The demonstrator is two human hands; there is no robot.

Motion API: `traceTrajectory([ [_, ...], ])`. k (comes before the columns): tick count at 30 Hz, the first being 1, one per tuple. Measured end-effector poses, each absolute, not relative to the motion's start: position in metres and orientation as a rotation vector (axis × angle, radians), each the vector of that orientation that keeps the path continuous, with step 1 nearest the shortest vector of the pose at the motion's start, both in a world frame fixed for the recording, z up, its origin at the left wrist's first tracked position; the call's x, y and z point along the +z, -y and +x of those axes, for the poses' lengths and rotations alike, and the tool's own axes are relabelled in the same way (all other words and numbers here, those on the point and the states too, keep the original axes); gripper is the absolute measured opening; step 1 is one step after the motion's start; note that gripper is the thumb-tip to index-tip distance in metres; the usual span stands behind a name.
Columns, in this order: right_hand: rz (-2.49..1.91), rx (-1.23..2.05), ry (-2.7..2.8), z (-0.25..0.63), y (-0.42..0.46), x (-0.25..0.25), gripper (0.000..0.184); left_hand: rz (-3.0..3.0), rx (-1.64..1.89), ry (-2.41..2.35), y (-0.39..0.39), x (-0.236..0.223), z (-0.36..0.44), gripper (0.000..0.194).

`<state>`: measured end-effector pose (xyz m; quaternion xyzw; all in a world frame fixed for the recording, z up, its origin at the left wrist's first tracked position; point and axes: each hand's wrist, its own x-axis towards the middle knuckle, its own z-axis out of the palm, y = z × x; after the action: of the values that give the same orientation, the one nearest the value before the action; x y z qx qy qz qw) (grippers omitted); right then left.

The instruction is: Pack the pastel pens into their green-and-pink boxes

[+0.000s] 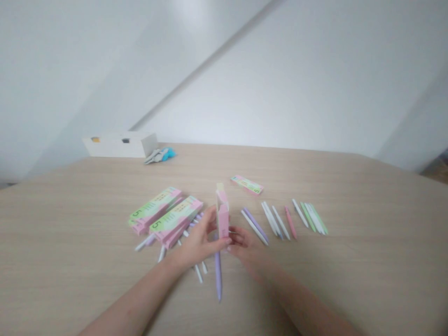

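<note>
While both hands [199, 240] [245, 248] clasp an upright pink carton [223, 221], three nearby boxes [177, 215] show a printed "5".

One upright carton [223, 219], one red pen [290, 222], two green pens [307, 217], one white bin [112, 147]

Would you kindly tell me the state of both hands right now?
Left hand: closed on a pink box, holding it.
Right hand: partly curled at the box's lower end; whether it grips cannot be told.
</note>
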<state>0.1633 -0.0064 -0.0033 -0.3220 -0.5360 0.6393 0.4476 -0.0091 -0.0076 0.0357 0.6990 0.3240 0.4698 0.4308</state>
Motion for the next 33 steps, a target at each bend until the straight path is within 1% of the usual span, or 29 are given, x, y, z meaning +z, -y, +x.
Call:
traceTrajectory([
  [3,-0.868,1.438,1.485,0.166,0.002,-0.001,0.04,1.799,1.246,-0.887,0.003,0.036,-0.011,0.056],
  [4,-0.904,1.361,1.519,0.167,0.0,-0.001,0.036,1.814,1.291,-0.921,0.001,0.035,-0.013,0.057],
  [7,-1.068,0.957,1.705,0.175,-0.007,0.001,0.024,1.838,1.409,-1.031,-0.005,0.034,-0.017,0.063],
  [10,-1.181,0.496,1.974,0.18,-0.011,0.002,0.019,1.855,1.485,-1.218,-0.008,0.036,-0.021,0.062],
  [12,-1.221,0.36,2.085,0.18,-0.013,0.002,0.015,1.883,1.5,-1.326,-0.007,0.04,-0.022,0.059],
  [15,-1.297,0.269,2.168,0.176,-0.014,0.0,0.01,1.911,1.525,-1.384,-0.006,0.045,-0.023,0.056],
  [21,-1.37,0.147,2.226,0.172,-0.012,-0.003,0.01,1.882,1.527,-1.418,-0.009,0.042,-0.023,0.059],
  [28,-1.471,-0.002,2.312,0.174,-0.01,0.005,0.01,1.866,1.509,-1.434,-0.01,0.039,-0.023,0.061],
  [33,-1.586,-0.023,2.328,0.18,-0.007,0.011,0.012,1.885,1.512,-1.452,-0.014,0.035,-0.026,0.063],
])
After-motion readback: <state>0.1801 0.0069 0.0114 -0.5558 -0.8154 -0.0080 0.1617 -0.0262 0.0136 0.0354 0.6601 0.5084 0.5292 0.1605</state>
